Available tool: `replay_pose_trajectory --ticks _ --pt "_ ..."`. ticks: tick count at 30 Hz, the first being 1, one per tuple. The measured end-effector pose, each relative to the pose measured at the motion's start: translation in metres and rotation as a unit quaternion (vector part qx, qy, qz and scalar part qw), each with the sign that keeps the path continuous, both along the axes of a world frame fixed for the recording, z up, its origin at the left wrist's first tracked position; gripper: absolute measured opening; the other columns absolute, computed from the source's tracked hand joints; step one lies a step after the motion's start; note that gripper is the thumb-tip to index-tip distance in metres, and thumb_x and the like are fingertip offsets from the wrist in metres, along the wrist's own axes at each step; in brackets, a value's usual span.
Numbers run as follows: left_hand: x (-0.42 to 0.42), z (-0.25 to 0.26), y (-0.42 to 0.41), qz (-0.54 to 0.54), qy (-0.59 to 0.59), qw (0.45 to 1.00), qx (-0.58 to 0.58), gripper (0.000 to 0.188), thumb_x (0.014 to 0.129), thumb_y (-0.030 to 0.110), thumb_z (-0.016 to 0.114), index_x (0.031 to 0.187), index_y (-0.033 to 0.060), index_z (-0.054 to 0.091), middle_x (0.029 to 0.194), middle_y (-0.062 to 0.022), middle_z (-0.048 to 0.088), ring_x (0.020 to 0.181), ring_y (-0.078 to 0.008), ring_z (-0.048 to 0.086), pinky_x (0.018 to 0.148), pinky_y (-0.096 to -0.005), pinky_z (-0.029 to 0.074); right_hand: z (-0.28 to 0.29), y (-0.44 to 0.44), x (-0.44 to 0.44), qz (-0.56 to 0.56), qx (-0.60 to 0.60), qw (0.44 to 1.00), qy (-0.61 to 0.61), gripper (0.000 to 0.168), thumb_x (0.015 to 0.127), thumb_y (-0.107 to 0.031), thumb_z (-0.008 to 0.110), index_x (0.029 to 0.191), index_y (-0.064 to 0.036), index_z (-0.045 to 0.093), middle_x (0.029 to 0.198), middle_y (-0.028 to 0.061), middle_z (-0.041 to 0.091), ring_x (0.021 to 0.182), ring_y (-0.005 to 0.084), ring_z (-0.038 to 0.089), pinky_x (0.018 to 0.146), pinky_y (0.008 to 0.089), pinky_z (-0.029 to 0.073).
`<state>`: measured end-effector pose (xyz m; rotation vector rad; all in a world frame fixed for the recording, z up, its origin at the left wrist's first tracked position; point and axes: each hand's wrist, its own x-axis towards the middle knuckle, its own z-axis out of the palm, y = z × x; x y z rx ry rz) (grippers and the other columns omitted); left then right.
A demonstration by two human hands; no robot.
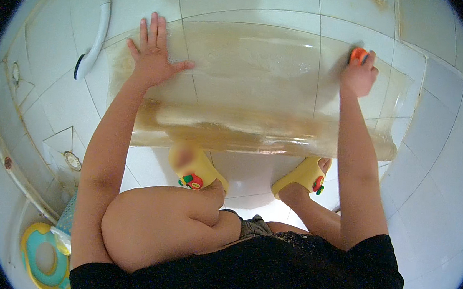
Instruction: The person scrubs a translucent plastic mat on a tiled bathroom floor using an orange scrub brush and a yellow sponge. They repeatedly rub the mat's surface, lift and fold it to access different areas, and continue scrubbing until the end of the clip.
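A clear, yellowed plastic sheet point(256, 63) lies wet and spread over white floor tiles in front of me. Its near side is rolled into a long tube point(237, 130) just beyond my feet. My left hand point(152, 57) rests flat on the sheet's left part, fingers spread, holding nothing. Some suds show beside that thumb. At the sheet's right part, my right hand point(359, 78) grips an orange scrubbing brush point(358, 54) against the surface. The hand covers much of the brush, so its bristles are hidden.
Yellow slippers point(208, 167) are on my feet near the roll. A white curved handle point(100, 35) with a black end stands at the left. Further down that side are a round floor drain point(72, 161), a teal basket point(67, 211) and a yellow-and-teal child's toilet seat point(30, 246).
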<state>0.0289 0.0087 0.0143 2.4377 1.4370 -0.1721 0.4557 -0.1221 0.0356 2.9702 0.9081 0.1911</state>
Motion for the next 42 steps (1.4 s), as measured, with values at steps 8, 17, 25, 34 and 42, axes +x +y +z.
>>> replay_pose_trajectory --ticks 8,17,25,34,42 --pt "-0.001 -0.003 0.002 0.008 0.004 1.000 0.001 0.123 0.064 0.070 0.064 0.147 0.0094 -0.003 0.154 -0.0070 -0.008 0.141 -0.0307 -0.009 0.102 -0.0688 0.001 0.000 0.084 -0.227 0.380 0.114 0.902 0.170 0.031 0.082 -0.024 0.055 0.113 -0.018 0.055 0.104 0.0062 0.060 0.091 0.0261 0.060 0.069 0.0400 0.051" --pt "-0.010 -0.009 0.001 -0.022 -0.033 0.999 0.034 0.113 0.070 0.066 0.062 0.147 0.0107 0.001 0.155 -0.0083 -0.003 0.142 -0.0321 -0.004 0.101 -0.0693 0.003 -0.002 0.061 -0.178 0.308 0.016 0.942 0.130 0.030 0.079 -0.019 0.056 0.109 -0.022 0.055 0.094 0.0048 0.059 0.089 0.0236 0.059 0.064 0.0380 0.051" --pt "0.004 -0.015 -0.006 -0.015 -0.044 0.996 0.075 0.082 0.088 0.050 0.048 0.147 0.0087 0.009 0.154 -0.0097 0.005 0.142 -0.0299 0.005 0.107 -0.0615 0.005 0.006 -0.016 -0.005 -0.054 0.003 0.998 0.029 0.049 0.082 -0.032 0.060 0.128 -0.028 0.047 0.107 0.0097 0.054 0.094 0.0281 0.057 0.069 0.0423 0.051" --pt "0.066 0.007 -0.029 -0.219 -0.062 0.974 0.003 0.068 0.090 0.039 0.048 0.145 0.0089 0.021 0.152 -0.0068 0.017 0.141 -0.0242 0.015 0.112 -0.0501 0.010 -0.001 0.025 -0.192 0.435 0.034 0.896 0.086 0.034 0.074 -0.027 0.066 0.107 -0.021 0.060 0.097 0.0073 0.056 0.084 0.0260 0.058 0.064 0.0387 0.050" --pt "0.023 0.004 -0.007 -0.115 -0.072 0.989 0.057 0.067 0.089 0.039 0.049 0.145 0.0113 0.023 0.151 -0.0069 0.022 0.138 -0.0265 0.022 0.111 -0.0505 0.015 -0.001 -0.066 -0.034 0.148 0.015 0.987 0.065 0.049 0.079 -0.035 0.063 0.125 -0.023 0.051 0.107 0.0107 0.056 0.095 0.0283 0.057 0.072 0.0421 0.050"
